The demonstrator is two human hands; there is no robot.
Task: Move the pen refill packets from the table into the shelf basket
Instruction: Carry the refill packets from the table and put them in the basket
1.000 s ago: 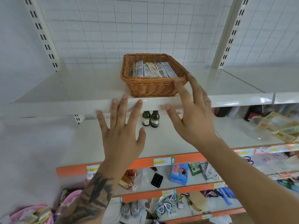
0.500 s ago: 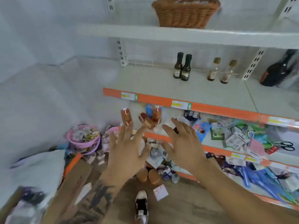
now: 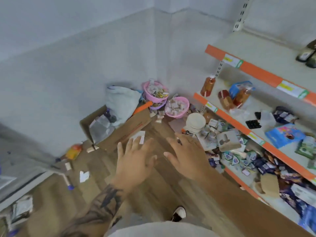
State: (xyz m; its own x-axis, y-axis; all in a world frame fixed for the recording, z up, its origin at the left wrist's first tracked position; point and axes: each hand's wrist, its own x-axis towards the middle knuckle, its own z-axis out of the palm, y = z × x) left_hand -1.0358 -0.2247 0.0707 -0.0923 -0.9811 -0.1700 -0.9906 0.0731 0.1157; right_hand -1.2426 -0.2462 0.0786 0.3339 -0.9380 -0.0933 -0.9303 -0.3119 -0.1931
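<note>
Refill packets: none identifiable in view, so where they are, long axis and heading can't be called. The shelf basket isn't in view either.

Landmark = cardboard box [image 3: 118, 129] on the floor by the wall corner. Left hand [image 3: 135, 161] hovers just in front of the box, fingers spread wide, holding nothing. Right hand [image 3: 186, 158] is beside it, further from the box toward the orange-edged shelves [image 3: 239, 124], fingers also spread, empty, ring visible.

Small white packets and scraps [image 3: 139, 136] lie on the floor by the box's near edge; can't tell whether any are pen refills. Pink bowls [image 3: 177, 106] full of sachets sit just behind the box, in the corner.

Risks, my read:
- Frame is motion-smeared, so a grab from here could land on the wrong item in the clutter.
- Loose litter around the shoe [image 3: 179, 213] is a slip or crush hazard.
- Lookalike packets on the shelves could be mistaken for refills.
</note>
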